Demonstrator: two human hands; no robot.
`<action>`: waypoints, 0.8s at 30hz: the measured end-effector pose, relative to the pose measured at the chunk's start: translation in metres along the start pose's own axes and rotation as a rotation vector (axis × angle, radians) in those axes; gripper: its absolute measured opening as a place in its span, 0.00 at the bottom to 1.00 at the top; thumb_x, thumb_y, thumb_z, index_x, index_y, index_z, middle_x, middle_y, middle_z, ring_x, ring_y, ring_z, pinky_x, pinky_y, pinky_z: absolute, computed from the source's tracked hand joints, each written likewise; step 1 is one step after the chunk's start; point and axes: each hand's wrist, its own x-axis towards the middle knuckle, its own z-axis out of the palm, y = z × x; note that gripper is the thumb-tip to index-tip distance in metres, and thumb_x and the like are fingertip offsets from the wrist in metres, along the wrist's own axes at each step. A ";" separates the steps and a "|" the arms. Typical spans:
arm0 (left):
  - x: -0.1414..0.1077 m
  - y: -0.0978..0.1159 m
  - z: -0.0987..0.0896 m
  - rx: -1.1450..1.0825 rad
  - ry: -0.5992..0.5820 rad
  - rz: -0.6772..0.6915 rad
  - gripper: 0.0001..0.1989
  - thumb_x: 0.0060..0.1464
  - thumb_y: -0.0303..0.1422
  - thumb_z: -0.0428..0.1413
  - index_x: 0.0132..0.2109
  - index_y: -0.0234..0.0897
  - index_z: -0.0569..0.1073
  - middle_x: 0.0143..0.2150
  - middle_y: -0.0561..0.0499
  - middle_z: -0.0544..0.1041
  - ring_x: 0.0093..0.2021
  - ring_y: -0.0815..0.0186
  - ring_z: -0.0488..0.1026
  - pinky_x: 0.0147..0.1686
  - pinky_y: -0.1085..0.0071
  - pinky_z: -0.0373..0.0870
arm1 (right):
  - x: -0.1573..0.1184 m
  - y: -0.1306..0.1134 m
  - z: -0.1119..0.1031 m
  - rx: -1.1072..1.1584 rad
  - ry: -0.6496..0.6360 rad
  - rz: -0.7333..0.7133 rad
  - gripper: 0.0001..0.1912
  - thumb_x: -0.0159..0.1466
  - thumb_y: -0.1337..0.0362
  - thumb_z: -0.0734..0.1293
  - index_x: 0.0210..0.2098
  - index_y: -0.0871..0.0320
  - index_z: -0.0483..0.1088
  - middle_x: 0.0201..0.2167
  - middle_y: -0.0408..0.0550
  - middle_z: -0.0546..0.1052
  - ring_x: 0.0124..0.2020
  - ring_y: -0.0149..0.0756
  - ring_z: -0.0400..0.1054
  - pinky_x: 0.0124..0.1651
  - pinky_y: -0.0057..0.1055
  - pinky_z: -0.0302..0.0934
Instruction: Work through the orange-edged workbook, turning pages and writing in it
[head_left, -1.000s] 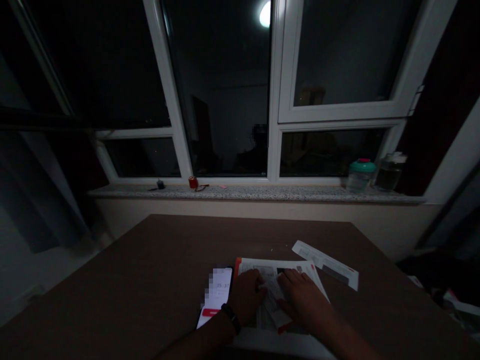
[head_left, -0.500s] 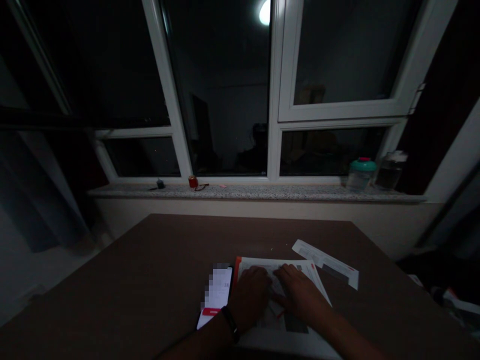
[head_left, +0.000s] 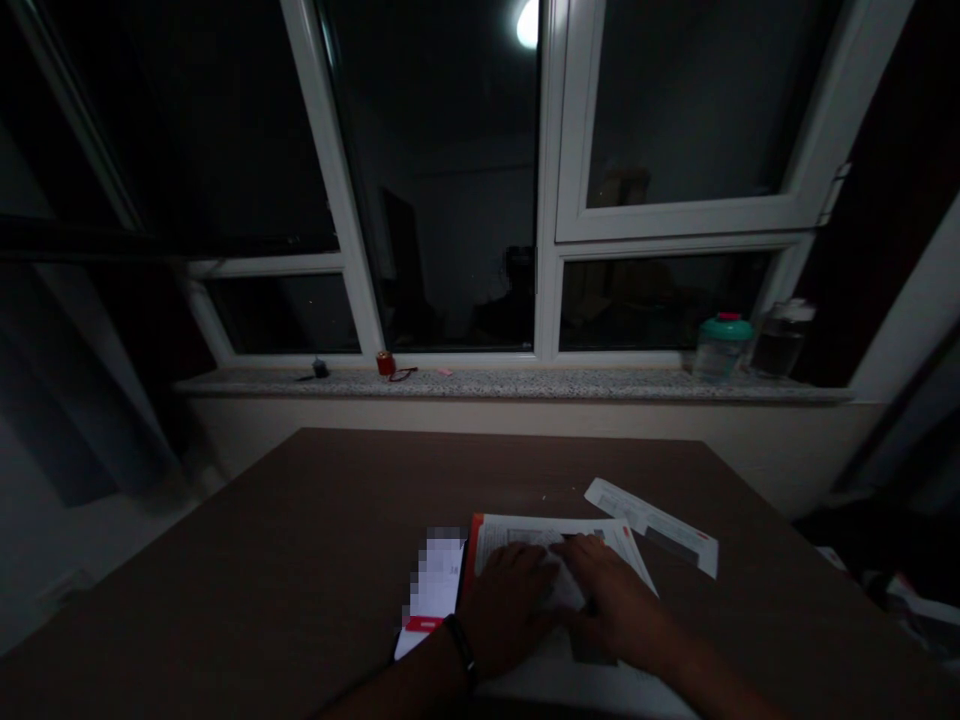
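Note:
My left hand (head_left: 514,605), with a black band (head_left: 460,643) at the wrist, lies over a printed booklet (head_left: 630,545) with its fingers stretched out. Close beside it my right hand (head_left: 611,600) rests with fingers extended, the fingertips of both hands nearly meeting. Between and partly under them shows a pale piece of paper (head_left: 566,590); the hands and the dim light hide most of its shape. Left of the booklet is a lit phone (head_left: 439,580), its screen partly blurred and bearing a red bar.
A cut printed paper strip (head_left: 652,525) lies right of the booklet on the brown table (head_left: 262,530). Along the granite windowsill (head_left: 525,384) stand a teal-lidded container (head_left: 721,348), a clear jar (head_left: 781,340), a small red item (head_left: 385,364) and a small dark bottle (head_left: 320,368).
My left hand has flattened, its fingers spreading further over the paper. My right hand has shifted slightly right and down. The small red-marked paper corner between them is now covered.

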 end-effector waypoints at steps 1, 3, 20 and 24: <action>0.000 -0.001 0.000 -0.006 -0.006 0.008 0.25 0.61 0.35 0.55 0.63 0.42 0.61 0.65 0.46 0.61 0.63 0.51 0.55 0.61 0.52 0.50 | 0.001 0.004 0.000 0.038 0.020 0.018 0.25 0.60 0.59 0.66 0.57 0.56 0.65 0.52 0.54 0.71 0.55 0.47 0.63 0.60 0.42 0.54; -0.001 -0.001 0.001 -0.019 -0.030 0.016 0.26 0.61 0.35 0.55 0.64 0.43 0.60 0.67 0.47 0.59 0.65 0.51 0.53 0.62 0.51 0.48 | 0.003 0.012 0.000 0.121 0.081 0.055 0.21 0.64 0.62 0.60 0.56 0.56 0.65 0.52 0.53 0.71 0.53 0.43 0.65 0.57 0.38 0.58; -0.005 0.003 -0.008 -0.124 -0.075 0.110 0.22 0.59 0.31 0.56 0.59 0.37 0.64 0.63 0.43 0.63 0.64 0.56 0.57 0.62 0.61 0.53 | 0.011 0.030 0.006 0.279 0.240 0.222 0.17 0.62 0.56 0.59 0.47 0.56 0.66 0.35 0.46 0.76 0.36 0.41 0.71 0.39 0.33 0.63; -0.003 0.006 -0.012 -0.120 -0.104 0.129 0.21 0.56 0.29 0.58 0.57 0.35 0.64 0.61 0.42 0.64 0.62 0.55 0.59 0.62 0.62 0.54 | 0.011 0.020 0.009 0.329 0.221 0.203 0.13 0.61 0.59 0.61 0.44 0.56 0.66 0.34 0.45 0.76 0.35 0.39 0.71 0.37 0.30 0.62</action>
